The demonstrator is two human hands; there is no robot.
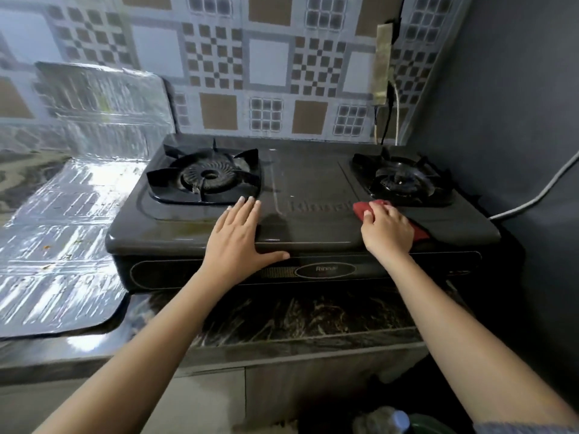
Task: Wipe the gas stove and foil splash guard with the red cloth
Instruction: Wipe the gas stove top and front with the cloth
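Foil splash guard (72, 195) lies L of gas stove (310, 180), flecked w/ crumbs. Left hand (238, 230), fingers straight, braces stove's front-centre. Right hand (387, 228) grips red cloth (362, 209) before stove's R burner (401, 180); best w/ firm overlapping strokes.

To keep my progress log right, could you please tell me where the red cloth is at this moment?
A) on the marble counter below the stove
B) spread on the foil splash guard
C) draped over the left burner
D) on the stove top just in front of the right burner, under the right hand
D: the red cloth lies on the gas stove just in front of the right burner, and the right hand grips it.
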